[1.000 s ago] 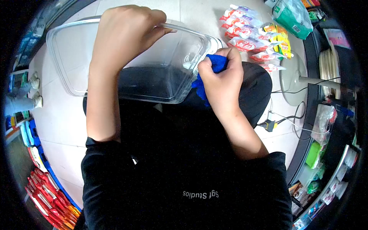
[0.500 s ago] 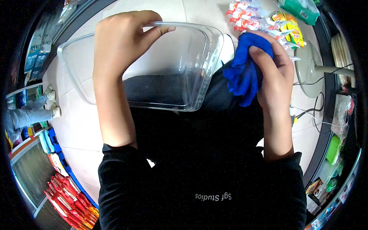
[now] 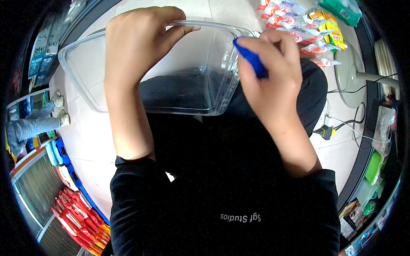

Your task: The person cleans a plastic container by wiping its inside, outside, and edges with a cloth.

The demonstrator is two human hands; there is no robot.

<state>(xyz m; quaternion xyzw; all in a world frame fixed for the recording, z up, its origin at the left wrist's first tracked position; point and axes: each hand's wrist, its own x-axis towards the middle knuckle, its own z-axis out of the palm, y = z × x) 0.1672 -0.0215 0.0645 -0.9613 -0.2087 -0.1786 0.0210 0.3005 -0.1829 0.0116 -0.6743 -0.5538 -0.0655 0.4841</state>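
A clear plastic container rests tilted over my lap, its wide rim facing left. My left hand grips the container's upper edge between thumb and fingers. In my right hand is a bunched blue cloth, held at the container's right end. Part of the cloth is hidden under the fingers. Whether the cloth touches the plastic cannot be made out.
White and red packets and yellow packets lie on the floor at upper right, near a grey stand base. Cables and a plug are at right. Another person's legs show at left. Red packets fill the lower left.
My right hand first moved right, away from the container with the cloth hanging loose, then came back left to its right end with the cloth bunched. My left hand has kept its grip.
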